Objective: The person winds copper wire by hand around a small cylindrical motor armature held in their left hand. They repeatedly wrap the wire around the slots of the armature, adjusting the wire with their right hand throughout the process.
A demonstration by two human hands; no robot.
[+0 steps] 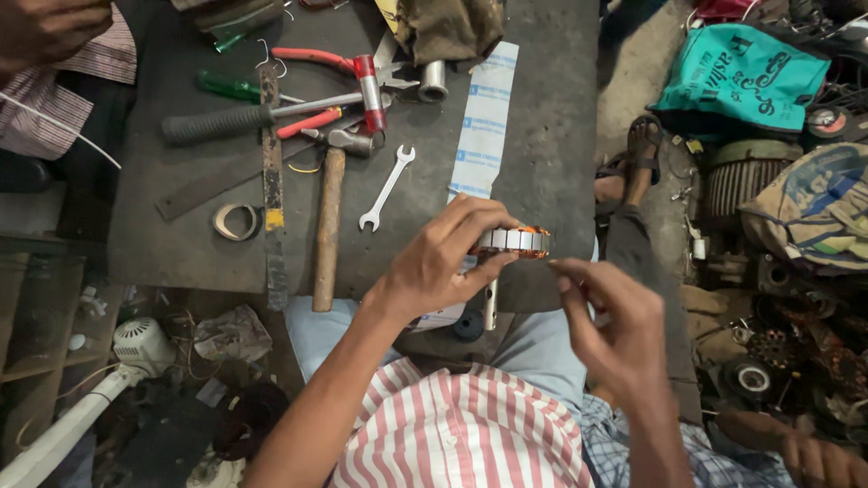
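- We look down on a dark grey surface (551, 136) that fills the middle of the view, with cluttered workshop floor on either side.
- A long white paper strip (485, 117) with blue printing lies on the surface, running from the far edge down toward our hands.
- A wooden-handled hammer (329, 212) lies lengthwise left of centre; beside it sit a small open-ended spanner (387, 188), red-handled pliers (321, 60), a black-gripped tool (221, 122) and a roll of tape (237, 221).
- Our left hand (443, 262) is closed around a small motor stator (515, 241), a ring of silvery steel segments with orange-copper winding showing at its right end. It is held just above the near edge of the surface, at the lower end of the strip.
- Our right hand (615, 330) hovers just right of the stator, forefinger and thumb brought close together near the winding; we cannot tell whether they pinch a wire or anything else.
- We judge the step to be fine work on the winding end. The next move calls for a steady left grip and a precise fingertip touch.
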